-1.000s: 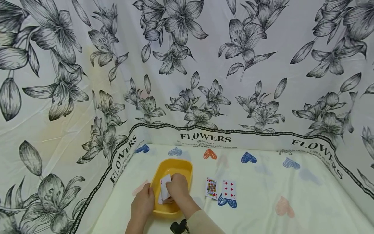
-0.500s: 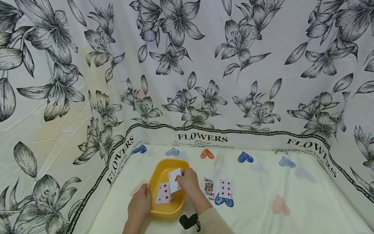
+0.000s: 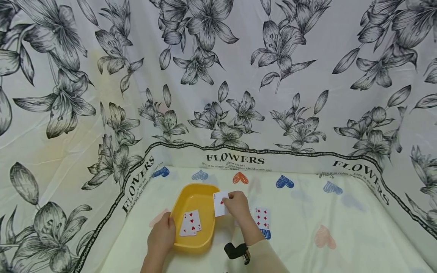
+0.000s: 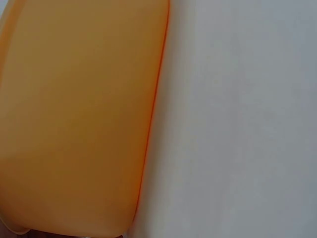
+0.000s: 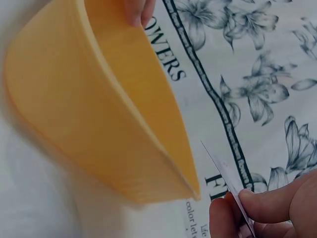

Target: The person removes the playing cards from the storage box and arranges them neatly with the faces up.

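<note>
Ace card (image 3: 219,205), long axis pointing forward

The ace of diamonds (image 3: 219,207) is pinched beside the yellow tray (image 3: 205,204)

Right wrist view: yellow tray (image 5: 84,119), right hand (image 5: 277,205) cut off.

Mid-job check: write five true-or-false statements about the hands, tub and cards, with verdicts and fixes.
1. The left hand grips a rounded yellow plastic tub. True.
2. The right hand pinches a white playing card bearing a red diamond. True.
3. The tub holds no cards. False: rectangular white cards with red hearts lie inside it.
4. The pinched card lies flat in the tub. False: the right hand holds it up near the tub's right rim.
5. A white card with several red diamonds lies on the cream, heart-printed cloth. True.
</note>
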{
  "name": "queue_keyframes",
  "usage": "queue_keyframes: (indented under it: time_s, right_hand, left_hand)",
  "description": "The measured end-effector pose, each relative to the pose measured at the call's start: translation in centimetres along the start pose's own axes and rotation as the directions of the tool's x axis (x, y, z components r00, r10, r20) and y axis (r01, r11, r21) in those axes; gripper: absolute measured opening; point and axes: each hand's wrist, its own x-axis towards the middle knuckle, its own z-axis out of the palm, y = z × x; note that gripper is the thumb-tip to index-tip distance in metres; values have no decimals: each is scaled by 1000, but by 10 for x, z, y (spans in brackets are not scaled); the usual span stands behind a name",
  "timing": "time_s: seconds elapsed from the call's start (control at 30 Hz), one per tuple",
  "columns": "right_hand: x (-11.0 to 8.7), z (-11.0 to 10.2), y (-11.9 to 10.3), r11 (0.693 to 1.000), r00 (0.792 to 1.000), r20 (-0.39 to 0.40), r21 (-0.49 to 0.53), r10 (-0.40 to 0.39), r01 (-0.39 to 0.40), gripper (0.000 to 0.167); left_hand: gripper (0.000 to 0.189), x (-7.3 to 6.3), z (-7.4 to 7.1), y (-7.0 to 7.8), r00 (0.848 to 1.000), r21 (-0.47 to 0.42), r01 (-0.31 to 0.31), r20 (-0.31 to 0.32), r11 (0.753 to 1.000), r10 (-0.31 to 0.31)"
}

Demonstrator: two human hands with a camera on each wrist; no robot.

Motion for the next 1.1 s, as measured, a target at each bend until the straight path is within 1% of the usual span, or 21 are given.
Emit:
queue_keyframes:
  time_s: [0.07,0.13,0.27,0.37,0.6,0.73,0.83,1.1]
  right_hand:
    - [0,-5,6,1000,1000,-9,-7,10,-10,25]
    - [1,-10,10,999,999,-19,-9,36,-36,32]
    - [0,-23,18,992,992,-27,-9,126,-126,40]
    - [1,-33,23,984,984,-38,-18,177,-177,42]
    - [-1,-60,39,967,966,-55,-23,252,-253,46]
    - [-4,-73,46,957,955,-66,-22,288,-290,48]
    - [-5,-81,53,952,951,-74,-31,302,-305,48]
    - [-9,-103,78,932,930,-64,-4,361,-362,50]
  left_hand:
    - [40,1,0,0,1000,-2,3,1,1000,-3]
    - [40,1,-1,1,1000,-7,3,5,1000,-3]
    - [39,0,-1,2,1000,-11,-2,2,1000,2]
    - [39,1,-1,2,1000,-10,-7,-2,1000,7]
    - [39,3,1,-1,1000,-7,-21,-7,1000,21]
    - [40,3,0,-1,1000,-9,-18,-1,1000,18]
    - [40,3,0,-1,1000,-11,-14,2,1000,14]
    - [41,3,0,-4,1000,-9,-4,11,1000,4]
